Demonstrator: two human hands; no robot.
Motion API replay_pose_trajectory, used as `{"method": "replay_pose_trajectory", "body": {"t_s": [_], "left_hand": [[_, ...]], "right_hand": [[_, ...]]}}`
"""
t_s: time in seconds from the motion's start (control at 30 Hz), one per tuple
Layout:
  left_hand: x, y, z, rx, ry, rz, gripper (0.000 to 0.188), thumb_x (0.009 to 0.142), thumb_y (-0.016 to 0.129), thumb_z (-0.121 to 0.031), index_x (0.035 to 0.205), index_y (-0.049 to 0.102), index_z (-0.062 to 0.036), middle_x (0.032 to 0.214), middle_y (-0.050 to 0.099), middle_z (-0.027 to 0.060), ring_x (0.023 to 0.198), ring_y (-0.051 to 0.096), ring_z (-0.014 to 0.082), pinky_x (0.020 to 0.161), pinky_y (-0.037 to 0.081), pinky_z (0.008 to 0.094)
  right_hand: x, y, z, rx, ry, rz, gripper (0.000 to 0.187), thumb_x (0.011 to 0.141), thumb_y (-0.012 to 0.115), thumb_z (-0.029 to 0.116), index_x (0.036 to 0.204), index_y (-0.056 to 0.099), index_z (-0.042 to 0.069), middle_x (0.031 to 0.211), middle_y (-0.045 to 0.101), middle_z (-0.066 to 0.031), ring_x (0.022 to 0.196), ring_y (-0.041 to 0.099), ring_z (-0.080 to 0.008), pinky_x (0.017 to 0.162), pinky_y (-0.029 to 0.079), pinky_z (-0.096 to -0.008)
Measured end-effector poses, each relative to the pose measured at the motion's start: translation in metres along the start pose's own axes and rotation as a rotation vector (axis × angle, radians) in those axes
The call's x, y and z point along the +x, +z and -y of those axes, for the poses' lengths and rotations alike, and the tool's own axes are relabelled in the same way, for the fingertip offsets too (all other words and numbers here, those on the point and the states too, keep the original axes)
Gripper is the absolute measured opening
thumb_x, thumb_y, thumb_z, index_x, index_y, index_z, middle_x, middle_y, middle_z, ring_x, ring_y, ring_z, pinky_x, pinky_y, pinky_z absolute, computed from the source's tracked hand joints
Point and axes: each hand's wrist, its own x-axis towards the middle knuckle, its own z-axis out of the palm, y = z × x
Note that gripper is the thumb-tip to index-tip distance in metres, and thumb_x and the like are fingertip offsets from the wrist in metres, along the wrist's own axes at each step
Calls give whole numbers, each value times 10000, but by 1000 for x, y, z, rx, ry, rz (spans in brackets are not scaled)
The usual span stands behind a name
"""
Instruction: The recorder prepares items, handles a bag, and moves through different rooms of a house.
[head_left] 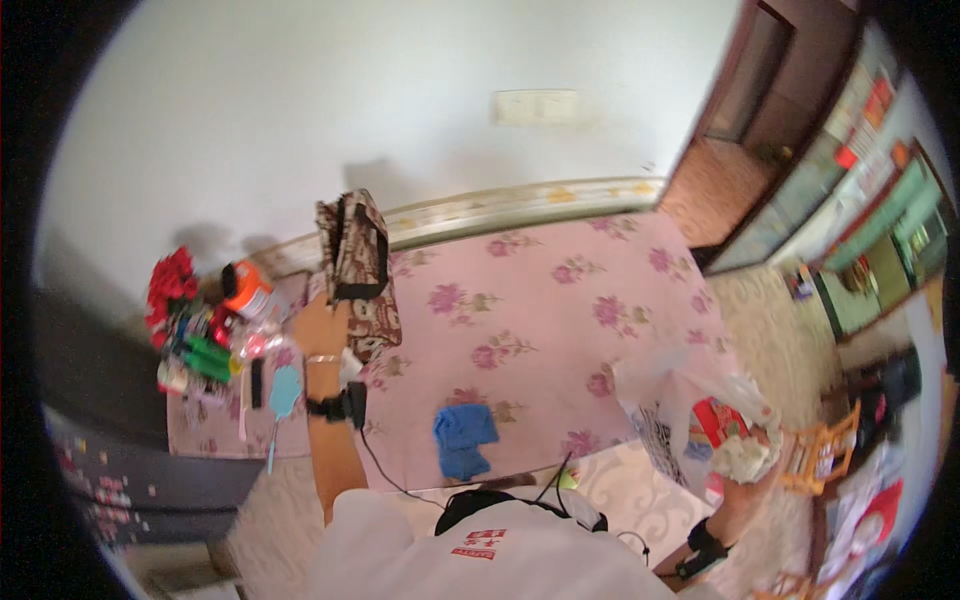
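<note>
My left hand (320,325) reaches to the left side of a brown patterned cloth bag (375,325) with dark straps, at the table's far left. It touches or nearly touches the bag; its fingers are blurred and partly hidden there. Off the table's right front corner, my right hand (745,492) is closed on a thin white plastic bag (650,395). Through the plastic show a red packet (718,420) and a crumpled whitish bundle (742,457). A folded blue cloth (464,438) lies near the front edge of the table, between my hands.
A pink flowered cloth covers the table (540,300), which stands against a white wall (420,90). At left are red flowers (172,285), an orange-lidded jar (247,290), green items (205,357) and a light-blue fly swatter (285,390). A wooden chair (825,450) stands right.
</note>
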Motion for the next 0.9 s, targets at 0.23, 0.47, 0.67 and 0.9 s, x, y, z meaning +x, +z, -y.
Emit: {"method": "replay_pose_trajectory", "body": {"t_s": [0.23,0.47,0.67,0.9], "left_hand": [[-50,-56,-149,-492,232,187,249,645,658,-217,741,560,-9,624,526,183,584,499,364,555,400,399],[-118,10,-268,-745,524,597,250,625,657,-186,665,514,14,551,462,177,490,440,304,500,373,358],[-119,75,-350,-844,718,840,242,652,657,-241,733,610,-18,583,538,168,528,532,314,504,403,354],[-170,109,-473,-859,877,836,294,687,648,-315,646,547,-42,580,540,159,577,541,349,519,415,404]], "right_hand": [[8,-10,18,226,-75,-151,249,906,422,283,931,567,82,597,529,11,586,542,-120,574,473,-288],[25,-61,28,443,-159,-43,231,903,425,262,914,554,70,604,540,18,552,542,-108,515,466,-269],[29,-94,18,543,-195,-202,222,895,448,253,919,554,59,619,554,13,565,560,-101,555,479,-267],[45,-174,16,492,-310,-491,204,846,506,264,892,601,89,847,639,-55,790,615,-224,749,509,-372]]}}
